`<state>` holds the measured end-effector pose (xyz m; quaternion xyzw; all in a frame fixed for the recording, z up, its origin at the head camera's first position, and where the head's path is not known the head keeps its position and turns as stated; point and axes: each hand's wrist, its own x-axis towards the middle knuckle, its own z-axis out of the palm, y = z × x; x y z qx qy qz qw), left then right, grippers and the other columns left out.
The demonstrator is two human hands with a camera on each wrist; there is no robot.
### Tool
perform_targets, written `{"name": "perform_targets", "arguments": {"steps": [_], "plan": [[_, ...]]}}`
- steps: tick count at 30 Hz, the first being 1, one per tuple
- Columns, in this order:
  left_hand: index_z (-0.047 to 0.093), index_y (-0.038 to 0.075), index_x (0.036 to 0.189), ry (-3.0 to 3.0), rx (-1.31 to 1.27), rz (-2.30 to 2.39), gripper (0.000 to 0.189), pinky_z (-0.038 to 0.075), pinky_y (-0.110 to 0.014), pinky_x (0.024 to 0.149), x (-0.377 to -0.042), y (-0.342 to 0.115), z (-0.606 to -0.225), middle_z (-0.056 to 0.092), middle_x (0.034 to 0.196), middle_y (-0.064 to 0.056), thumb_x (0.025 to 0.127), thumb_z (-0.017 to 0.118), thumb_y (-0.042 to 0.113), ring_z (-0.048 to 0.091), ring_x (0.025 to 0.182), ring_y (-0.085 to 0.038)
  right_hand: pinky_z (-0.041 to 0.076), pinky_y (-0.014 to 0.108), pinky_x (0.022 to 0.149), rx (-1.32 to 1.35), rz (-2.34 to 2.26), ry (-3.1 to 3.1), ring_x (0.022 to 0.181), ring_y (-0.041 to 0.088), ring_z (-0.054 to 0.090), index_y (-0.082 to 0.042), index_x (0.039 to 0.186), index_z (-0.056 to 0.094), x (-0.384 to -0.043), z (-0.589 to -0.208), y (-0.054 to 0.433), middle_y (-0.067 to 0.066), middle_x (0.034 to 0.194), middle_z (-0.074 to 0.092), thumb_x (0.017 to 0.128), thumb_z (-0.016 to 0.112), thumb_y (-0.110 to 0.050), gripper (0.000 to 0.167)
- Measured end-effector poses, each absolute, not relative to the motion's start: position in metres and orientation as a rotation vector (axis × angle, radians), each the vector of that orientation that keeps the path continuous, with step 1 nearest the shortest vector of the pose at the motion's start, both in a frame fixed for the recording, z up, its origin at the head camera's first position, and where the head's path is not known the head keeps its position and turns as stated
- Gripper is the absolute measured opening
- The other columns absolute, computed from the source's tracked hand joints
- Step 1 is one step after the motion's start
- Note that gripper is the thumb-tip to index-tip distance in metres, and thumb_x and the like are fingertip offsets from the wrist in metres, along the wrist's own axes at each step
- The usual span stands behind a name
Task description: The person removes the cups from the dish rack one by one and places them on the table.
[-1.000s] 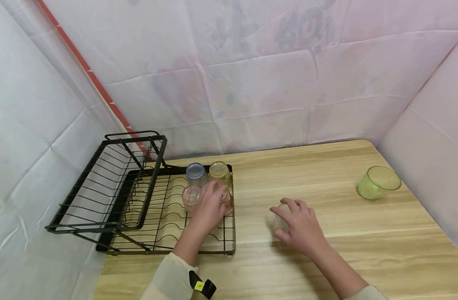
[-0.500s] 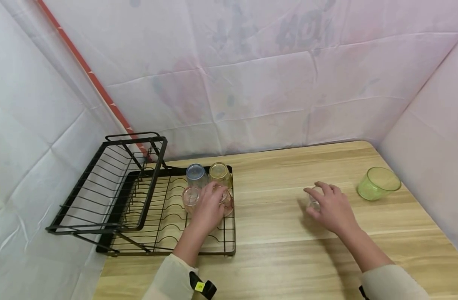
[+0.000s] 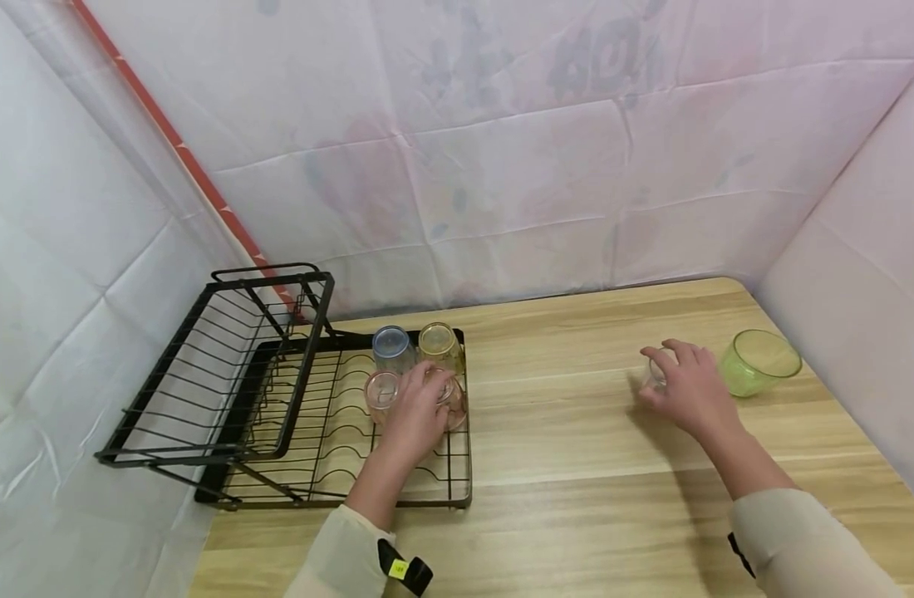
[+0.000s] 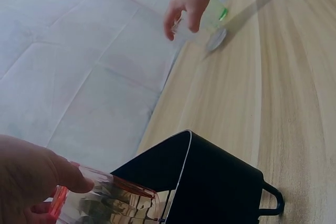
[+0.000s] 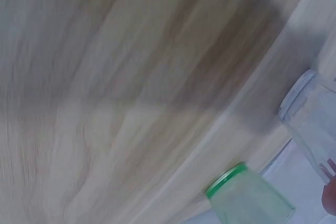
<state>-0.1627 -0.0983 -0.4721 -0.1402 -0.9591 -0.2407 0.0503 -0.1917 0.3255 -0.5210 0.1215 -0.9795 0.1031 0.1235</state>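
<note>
My left hand (image 3: 414, 415) grips an upside-down pink glass (image 3: 454, 407) at the right side of a black dish rack (image 3: 468, 473). In the left wrist view the thumb lies against this pink glass (image 4: 113, 198). Farther right, my right hand (image 3: 692, 389) holds a clear glass (image 3: 656, 375) between thumb and fingers. Just beyond that hand stands a green glass (image 3: 749, 372), its opening upward. The right wrist view shows the clear glass (image 5: 312, 119) and the green glass (image 5: 249, 198) apart from each other. Whether the clear glass touches the table, I cannot tell.
Beside the held pink glass, a second pink glass (image 3: 382, 394), a blue glass (image 3: 392, 347) and a yellow glass (image 3: 439, 342) stand upside down in the rack. An upper wire tier (image 3: 218, 365) rises at its left. The wooden table (image 3: 562, 531) meets a cloth wall behind.
My right hand has carried the clear glass rightward and slightly away across the table, close to the green glass. My left hand has stayed on the pink glass.
</note>
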Motion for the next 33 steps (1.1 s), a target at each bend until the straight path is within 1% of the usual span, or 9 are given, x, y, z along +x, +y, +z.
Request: {"name": "perform_targets", "arguments": {"steps": [4, 8, 15, 20, 26, 33], "plan": [[0.062, 0.017, 0.13, -2.923, -0.419, -0.728, 0.053, 0.05, -0.054, 0.094, -0.163, -0.099, -0.473, 0.047, 0.142, -0.013, 0.082, 0.075, 0.002, 0.045, 0.131, -0.038, 0.029, 0.062, 0.1, 0.333, 0.268, -2.881, 0.119, 0.051, 0.041, -0.008, 0.127, 0.054, -0.199, -0.522, 0.336, 0.031, 0.129, 0.045, 0.075, 0.071, -0.029, 0.058], [0.061, 0.018, 0.13, -2.917, -0.424, -0.73, 0.053, 0.051, -0.053, 0.091, -0.163, -0.099, -0.473, 0.047, 0.142, -0.014, 0.082, 0.076, 0.003, 0.046, 0.131, -0.038, 0.027, 0.064, 0.101, 0.291, 0.26, -2.916, 0.121, 0.052, 0.038, -0.007, 0.128, 0.053, -0.206, -0.521, 0.346, 0.032, 0.131, 0.043, 0.077, 0.07, -0.03, 0.059], [0.06, 0.021, 0.132, -2.945, -0.419, -0.73, 0.057, 0.05, -0.052, 0.095, -0.165, -0.099, -0.474, 0.047, 0.142, -0.011, 0.08, 0.077, 0.004, 0.045, 0.131, -0.035, 0.023, 0.066, 0.103, 0.238, 0.3, -2.96, 0.121, 0.058, 0.033, -0.007, 0.133, 0.049, -0.209, -0.523, 0.358, 0.034, 0.133, 0.039, 0.08, 0.071, -0.03, 0.062], [0.059, 0.022, 0.133, -2.954, -0.4, -0.704, 0.057, 0.051, -0.051, 0.093, -0.164, -0.099, -0.474, 0.046, 0.142, -0.011, 0.082, 0.077, 0.005, 0.045, 0.131, -0.034, 0.017, 0.069, 0.106, 0.211, 0.321, -2.978, 0.121, 0.06, 0.029, -0.008, 0.135, 0.046, -0.213, -0.526, 0.362, 0.035, 0.136, 0.036, 0.083, 0.071, -0.03, 0.063], [0.057, 0.021, 0.135, -2.963, -0.389, -0.71, 0.059, 0.05, -0.052, 0.095, -0.162, -0.099, -0.473, 0.046, 0.144, -0.01, 0.082, 0.077, 0.005, 0.044, 0.132, -0.034, 0.016, 0.068, 0.107, 0.202, 0.321, -2.98, 0.122, 0.06, 0.029, -0.008, 0.136, 0.045, -0.216, -0.525, 0.365, 0.035, 0.136, 0.035, 0.082, 0.072, -0.03, 0.064], [0.057, 0.023, 0.136, -2.981, -0.39, -0.672, 0.06, 0.048, -0.052, 0.098, -0.165, -0.098, -0.474, 0.045, 0.144, -0.01, 0.082, 0.077, 0.006, 0.043, 0.134, -0.034, 0.013, 0.068, 0.108, 0.168, 0.346, -2.995, 0.122, 0.06, 0.027, -0.008, 0.137, 0.044, -0.215, -0.524, 0.366, 0.036, 0.137, 0.033, 0.083, 0.069, -0.03, 0.064]]}}
